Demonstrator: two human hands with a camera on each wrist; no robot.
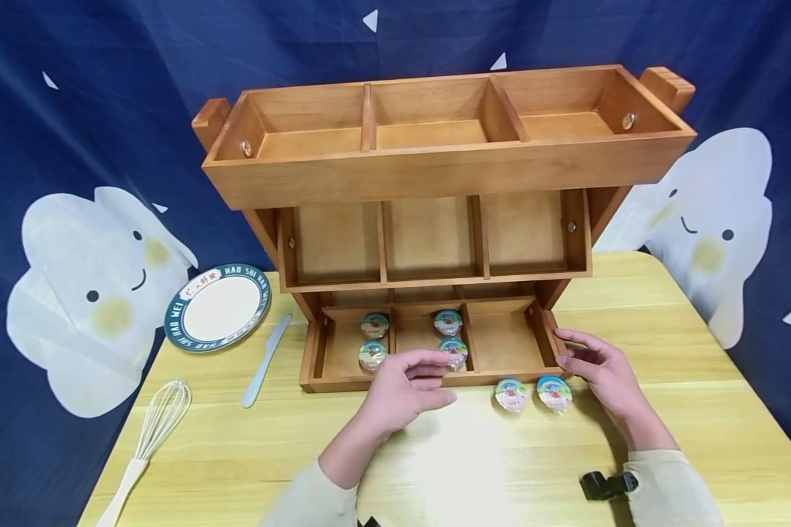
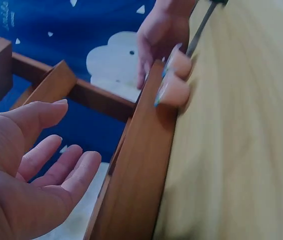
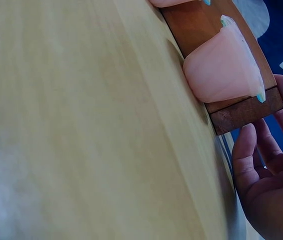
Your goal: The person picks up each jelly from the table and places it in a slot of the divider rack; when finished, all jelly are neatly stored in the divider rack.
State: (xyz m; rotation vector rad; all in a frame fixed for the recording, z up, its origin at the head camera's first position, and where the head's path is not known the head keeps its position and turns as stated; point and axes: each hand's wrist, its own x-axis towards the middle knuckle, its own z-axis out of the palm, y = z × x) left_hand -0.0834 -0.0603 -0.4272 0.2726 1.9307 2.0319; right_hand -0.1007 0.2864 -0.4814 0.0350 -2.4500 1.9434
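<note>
A three-tier wooden organizer [image 1: 448, 168] stands on the table with its tiers spread. Two small sealed jelly cups [image 1: 373, 354] sit in the bottom tier's left compartment, and two more jelly cups [image 1: 447, 322] in its middle one. My left hand [image 1: 409, 380] hovers over the bottom tier's front edge, holding nothing, its fingers loosely bent; in the left wrist view thumb and fingers stand apart. At the bottom tier's right end, my right hand [image 1: 600, 373] touches the side by the front corner. Two pink jelly cups [image 1: 511, 395] [image 3: 224, 67] stand in front of the right compartment.
Left of the organizer are a green-rimmed plate [image 1: 261, 285], a pale knife [image 1: 266, 362] and a white whisk [image 1: 148, 439]. The organizer's upper tiers overhang the bottom one. A blue curtain [image 1: 138, 73] with cloud figures hangs behind the table [image 1: 685, 380].
</note>
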